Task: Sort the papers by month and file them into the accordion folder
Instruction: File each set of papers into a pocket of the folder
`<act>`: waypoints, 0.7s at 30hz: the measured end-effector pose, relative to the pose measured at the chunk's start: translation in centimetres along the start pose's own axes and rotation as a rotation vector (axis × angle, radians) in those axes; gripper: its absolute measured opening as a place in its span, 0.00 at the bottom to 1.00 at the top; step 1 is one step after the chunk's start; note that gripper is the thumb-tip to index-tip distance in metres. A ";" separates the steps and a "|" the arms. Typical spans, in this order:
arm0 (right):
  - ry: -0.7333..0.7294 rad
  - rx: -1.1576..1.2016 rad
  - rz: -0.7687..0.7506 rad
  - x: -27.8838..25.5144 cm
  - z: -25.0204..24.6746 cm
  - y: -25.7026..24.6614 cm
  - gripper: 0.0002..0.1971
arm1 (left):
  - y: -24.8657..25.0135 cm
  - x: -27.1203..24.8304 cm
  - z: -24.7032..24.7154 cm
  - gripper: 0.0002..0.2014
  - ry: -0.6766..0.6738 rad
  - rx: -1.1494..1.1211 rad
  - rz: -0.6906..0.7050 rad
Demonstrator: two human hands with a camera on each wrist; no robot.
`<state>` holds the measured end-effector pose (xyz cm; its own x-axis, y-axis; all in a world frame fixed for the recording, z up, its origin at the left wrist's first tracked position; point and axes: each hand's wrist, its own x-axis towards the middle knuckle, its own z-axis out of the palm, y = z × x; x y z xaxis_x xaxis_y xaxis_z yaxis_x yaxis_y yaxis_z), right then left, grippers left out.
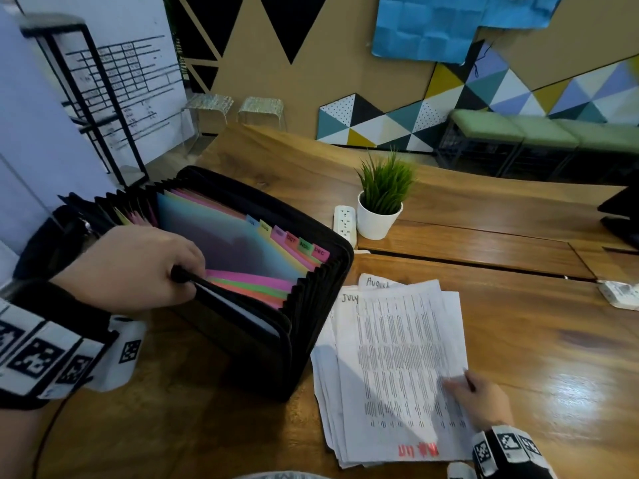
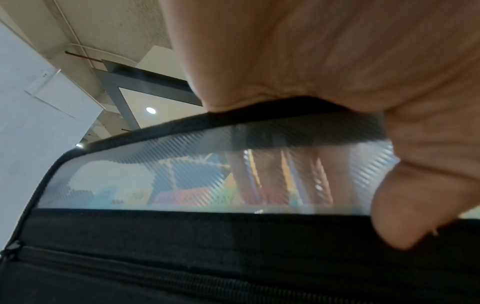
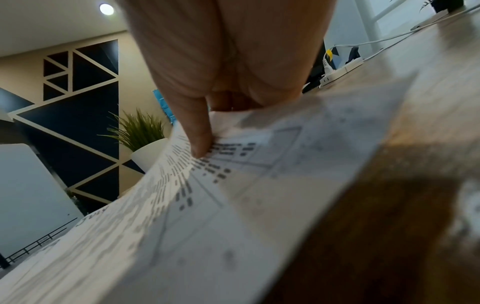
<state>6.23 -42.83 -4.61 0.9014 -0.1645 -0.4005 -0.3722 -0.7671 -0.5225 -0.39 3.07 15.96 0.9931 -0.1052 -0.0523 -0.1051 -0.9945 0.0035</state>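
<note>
A black accordion folder (image 1: 304, 305) stands open on the wooden table, its coloured dividers (image 1: 256, 281) fanned out with month tabs (image 1: 290, 238) along the far right. My left hand (image 1: 138, 267) grips the folder's near front wall (image 2: 182, 131), fingers curled over the rim and inside, thumb outside. To the right lies a stack of printed papers (image 1: 397, 357); sheets marked "JULY" and "August" peek out at its top. My right hand (image 1: 480, 399) pinches the top sheet (image 3: 233, 205) at its lower right edge, thumb on top, and the sheet's edge is raised off the table.
A small potted plant (image 1: 380, 202) and a white power strip (image 1: 345, 223) stand behind the folder. A crumpled slip of paper (image 1: 619, 293) lies at the right edge. A dark monitor base (image 1: 622, 216) sits far right. Bare wood shows right of the papers.
</note>
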 end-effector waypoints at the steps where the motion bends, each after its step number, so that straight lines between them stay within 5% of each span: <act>1: -0.008 -0.001 0.017 0.0 0.1 -0.2 0.10 | 0.0 -0.2 0.1 0.15 0.011 -0.012 0.009; 6: 0.010 -0.045 0.059 0.0 0.2 -1.6 0.27 | -0.4 -0.7 0.2 0.15 0.038 -0.014 0.070; 11: 0.058 -0.064 0.098 0.4 0.1 -2.0 0.14 | -1.1 -1.6 0.3 0.16 0.050 0.018 0.159; 21: 0.109 -0.093 0.165 2.1 0.0 0.2 0.09 | -2.0 -2.5 0.6 0.13 -0.030 -0.047 0.110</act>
<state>8.00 -43.34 -5.57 0.8504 -0.3548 -0.3886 -0.4993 -0.7773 -0.3829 -2.73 5.32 15.45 0.9737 -0.2139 -0.0790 -0.2097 -0.9761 0.0578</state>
